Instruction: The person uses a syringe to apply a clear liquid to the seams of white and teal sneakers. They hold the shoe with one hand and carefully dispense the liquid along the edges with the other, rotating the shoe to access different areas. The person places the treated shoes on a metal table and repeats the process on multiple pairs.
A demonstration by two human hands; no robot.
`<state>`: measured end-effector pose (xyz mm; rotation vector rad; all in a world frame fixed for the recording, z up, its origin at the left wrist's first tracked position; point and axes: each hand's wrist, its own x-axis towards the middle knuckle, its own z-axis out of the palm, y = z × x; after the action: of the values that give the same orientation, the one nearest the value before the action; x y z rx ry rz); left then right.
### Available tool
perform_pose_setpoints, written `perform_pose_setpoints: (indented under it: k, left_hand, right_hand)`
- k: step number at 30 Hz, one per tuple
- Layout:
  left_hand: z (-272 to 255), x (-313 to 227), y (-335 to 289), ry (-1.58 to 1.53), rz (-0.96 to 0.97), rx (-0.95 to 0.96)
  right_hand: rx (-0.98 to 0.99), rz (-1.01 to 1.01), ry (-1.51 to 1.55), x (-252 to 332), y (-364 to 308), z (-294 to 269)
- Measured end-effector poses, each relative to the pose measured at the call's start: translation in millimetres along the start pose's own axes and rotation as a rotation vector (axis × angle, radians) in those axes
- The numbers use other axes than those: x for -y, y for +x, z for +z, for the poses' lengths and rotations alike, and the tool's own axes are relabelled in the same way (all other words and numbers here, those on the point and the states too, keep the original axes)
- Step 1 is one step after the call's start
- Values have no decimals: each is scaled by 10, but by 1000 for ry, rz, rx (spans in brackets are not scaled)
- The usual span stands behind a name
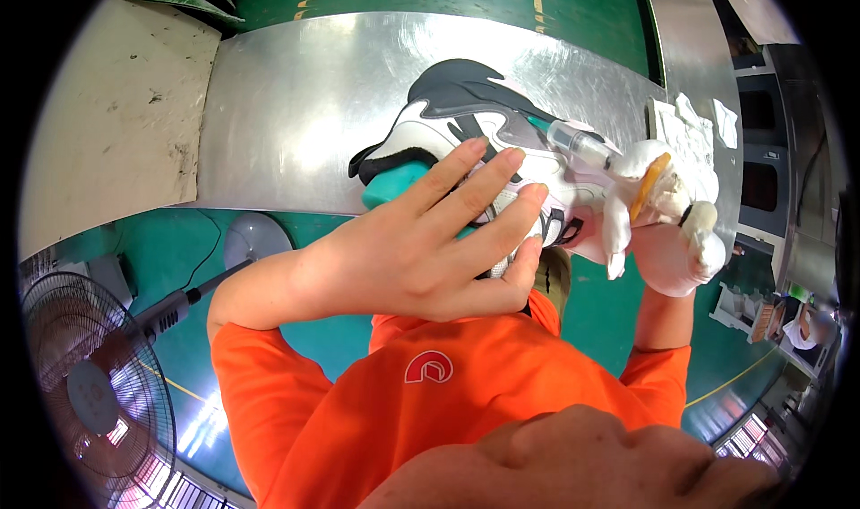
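Note:
A white, grey and black sneaker (pixel 502 137) lies on its side on the metal table, its dark sole part toward the far side. Inside its collar shows a teal form (pixel 394 183). My left hand (pixel 439 231) is bare and lies across the shoe's upper, fingers stretched out and apart. In a white glove, my right hand (pixel 667 213) is closed at the toe end. It holds a clear syringe-like tube (pixel 578 143), tilted toward the shoe. An amber strip (pixel 649 186) shows at the gloved fingers; I cannot tell what it is.
Crumpled white cloths or papers (pixel 685 128) lie on the table (pixel 296 106) beyond my right hand. A cream board (pixel 116 106) adjoins the table at left. A standing fan (pixel 94 392) is at lower left on the green floor. Dark equipment (pixel 761 106) stands at right.

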<state>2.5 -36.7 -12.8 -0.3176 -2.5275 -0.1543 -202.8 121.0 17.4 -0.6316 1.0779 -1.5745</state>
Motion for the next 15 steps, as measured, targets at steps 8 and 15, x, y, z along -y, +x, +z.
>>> perform_pose_setpoints:
  k: [8,15]
  left_hand:
    - [-37,9,23,-24,-2,24]
    - [-60,13,44,-17,-9,49]
  right_hand:
    - [-32,-6,-46,64,-29,-23]
    - [-32,-14,-61,89,-48,-98]
